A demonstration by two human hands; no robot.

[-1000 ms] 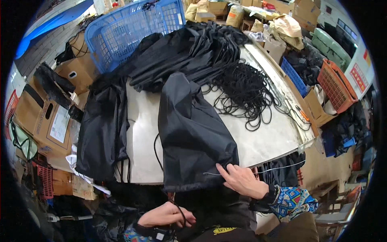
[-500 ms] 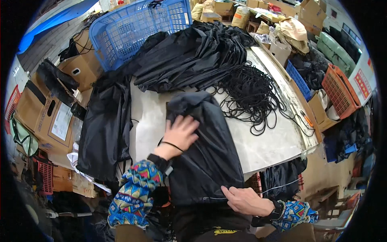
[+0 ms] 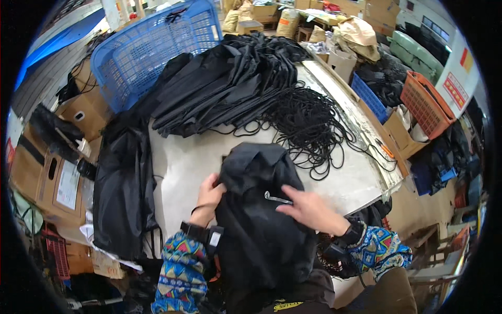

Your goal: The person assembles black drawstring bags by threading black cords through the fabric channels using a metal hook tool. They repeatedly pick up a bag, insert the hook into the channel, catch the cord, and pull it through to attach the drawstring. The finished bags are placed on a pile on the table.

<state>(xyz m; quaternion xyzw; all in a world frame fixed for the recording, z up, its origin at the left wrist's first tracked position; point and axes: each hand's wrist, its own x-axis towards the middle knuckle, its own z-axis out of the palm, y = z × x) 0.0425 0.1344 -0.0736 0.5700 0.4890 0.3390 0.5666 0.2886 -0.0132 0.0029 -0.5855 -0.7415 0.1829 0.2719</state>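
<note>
Left hand (image 3: 207,194) fingertips hidden under black bag (image 3: 261,209); bag's lower end lost against dark clothing.

Both forearms come up from the lower edge in patterned sleeves. The left hand (image 3: 208,192) curls, fingers bent and gripping inward, wrist strapped with a dark band. The right hand (image 3: 309,209) lies flat, fingers stretched out leftward, palm down.

Both hands, left hand (image 3: 208,192) and right hand (image 3: 308,209), press a black bag (image 3: 256,209) on the table (image 3: 193,157).
</note>
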